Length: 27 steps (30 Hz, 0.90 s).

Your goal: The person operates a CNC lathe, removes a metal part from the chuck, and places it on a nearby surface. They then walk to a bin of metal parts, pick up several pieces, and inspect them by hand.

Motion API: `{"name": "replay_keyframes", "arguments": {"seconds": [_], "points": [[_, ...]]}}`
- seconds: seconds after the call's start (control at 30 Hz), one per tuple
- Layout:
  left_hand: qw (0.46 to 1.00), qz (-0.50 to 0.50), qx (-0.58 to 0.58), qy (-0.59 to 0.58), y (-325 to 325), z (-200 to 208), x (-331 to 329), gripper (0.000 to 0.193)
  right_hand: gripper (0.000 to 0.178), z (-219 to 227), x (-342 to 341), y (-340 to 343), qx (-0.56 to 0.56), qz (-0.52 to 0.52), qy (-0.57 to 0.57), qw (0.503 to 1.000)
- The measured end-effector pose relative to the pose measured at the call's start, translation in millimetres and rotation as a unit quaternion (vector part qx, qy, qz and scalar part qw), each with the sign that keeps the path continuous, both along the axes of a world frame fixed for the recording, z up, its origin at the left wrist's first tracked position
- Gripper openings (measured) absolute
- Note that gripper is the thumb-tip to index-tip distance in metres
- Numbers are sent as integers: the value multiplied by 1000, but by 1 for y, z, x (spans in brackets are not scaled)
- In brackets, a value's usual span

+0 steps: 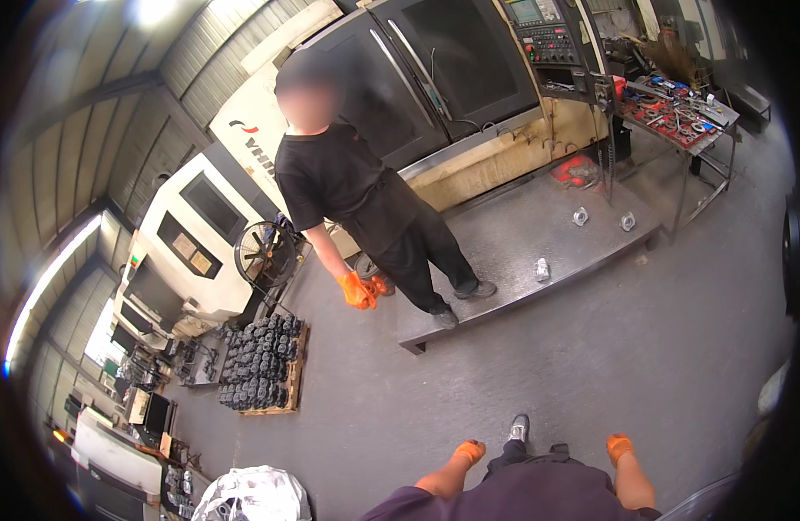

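My left hand (471,451), in an orange glove, hangs low beside my body with its fingers curled in. On the other side my right hand (620,448) wears a matching glove, also loosely closed. Nothing shows in either hand, and neither touches anything. The grey floor (591,373) lies under both, and my shoe (519,427) shows between them. Ahead, a person (357,191) in black clothes and orange gloves stands on a low metal platform (495,300). Several small silvery metal parts rest on that platform, one (542,269) near its front edge.
A large machine (452,78) with dark sliding doors and a control panel (548,39) stands behind the platform. Tools cover a red-topped table (678,113) at right. Dark metal parts (261,360) fill a pallet at left, near a fan (265,253). A white sack (252,497) sits lower left.
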<state>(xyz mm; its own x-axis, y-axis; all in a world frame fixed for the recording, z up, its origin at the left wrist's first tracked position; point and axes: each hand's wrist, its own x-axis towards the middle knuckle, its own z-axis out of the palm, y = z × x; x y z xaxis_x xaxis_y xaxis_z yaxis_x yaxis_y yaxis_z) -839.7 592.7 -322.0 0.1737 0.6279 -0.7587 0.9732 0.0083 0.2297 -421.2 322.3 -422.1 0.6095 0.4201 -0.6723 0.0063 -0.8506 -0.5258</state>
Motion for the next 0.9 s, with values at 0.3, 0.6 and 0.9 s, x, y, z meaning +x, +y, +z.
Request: {"name": "replay_keyframes", "arguments": {"seconds": [0.3, 0.6, 0.9], "points": [[995, -28, -14, 90, 1, -29, -36, 57, 27, 5, -26, -91, -102, 587, -205, 776], [998, -53, 6, 27, 27, 3, 13, 56, 25, -27, -53, -178, -119, 268, 15, 956], [995, -79, -26, -49, 35, 20, 65, 54, 20, -5, -54, -154, -38, 260, -135, 955]]}}
